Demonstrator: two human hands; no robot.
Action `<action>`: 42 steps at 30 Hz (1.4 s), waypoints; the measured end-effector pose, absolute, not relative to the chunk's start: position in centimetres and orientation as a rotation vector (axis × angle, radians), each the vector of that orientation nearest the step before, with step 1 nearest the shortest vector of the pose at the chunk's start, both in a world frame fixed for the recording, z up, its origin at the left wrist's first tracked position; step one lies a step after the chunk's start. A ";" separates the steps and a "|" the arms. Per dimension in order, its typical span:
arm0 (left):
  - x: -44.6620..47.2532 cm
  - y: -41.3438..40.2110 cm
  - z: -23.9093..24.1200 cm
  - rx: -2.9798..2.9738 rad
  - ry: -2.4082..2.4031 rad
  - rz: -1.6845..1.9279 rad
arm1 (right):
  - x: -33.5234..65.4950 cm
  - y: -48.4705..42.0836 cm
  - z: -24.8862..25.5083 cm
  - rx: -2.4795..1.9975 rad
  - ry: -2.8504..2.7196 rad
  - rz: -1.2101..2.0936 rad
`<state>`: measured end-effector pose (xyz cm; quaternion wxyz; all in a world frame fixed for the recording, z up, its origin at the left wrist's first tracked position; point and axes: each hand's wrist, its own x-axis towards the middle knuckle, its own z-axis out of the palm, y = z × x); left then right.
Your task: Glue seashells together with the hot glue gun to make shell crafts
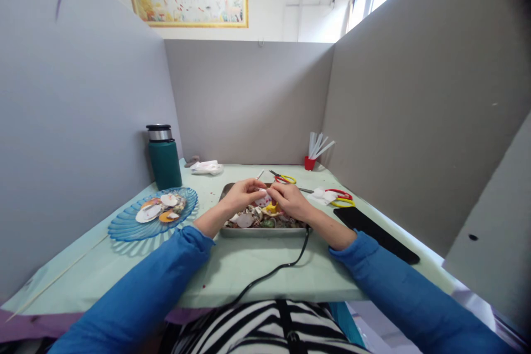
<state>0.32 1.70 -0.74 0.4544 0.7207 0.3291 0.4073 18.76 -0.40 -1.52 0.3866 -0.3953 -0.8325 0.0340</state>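
Both my hands meet over a metal tray (226, 192) full of several seashells (253, 218) at the table's middle. My left hand (243, 193) is closed in a pinch on a small white shell piece (263, 198). My right hand (290, 199) is closed too, fingers curled onto the same piece and over a yellow thing (271, 208) in the tray; I cannot tell what that yellow thing is. A black cable (274, 271) runs from under my right hand to the table's near edge.
A blue glass plate (124, 228) with several shells lies at left, a green flask (164, 157) behind it. Two scissors (284, 178) (341, 198), a red cup of white sticks (312, 156), a black phone (379, 235) sit right. Grey partitions wall three sides.
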 end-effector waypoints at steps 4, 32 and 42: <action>0.2 1.8 -0.8 1.702 0.839 1.051 | 18.8 -0.4 -1.4 -1.062 -2.058 0.058; 0.2 0.5 0.0 1.802 0.691 0.866 | 18.7 -0.7 -1.4 -0.934 -1.926 0.135; 0.4 0.1 0.3 1.785 0.708 0.867 | 18.7 -0.5 -1.3 -1.009 -1.929 0.041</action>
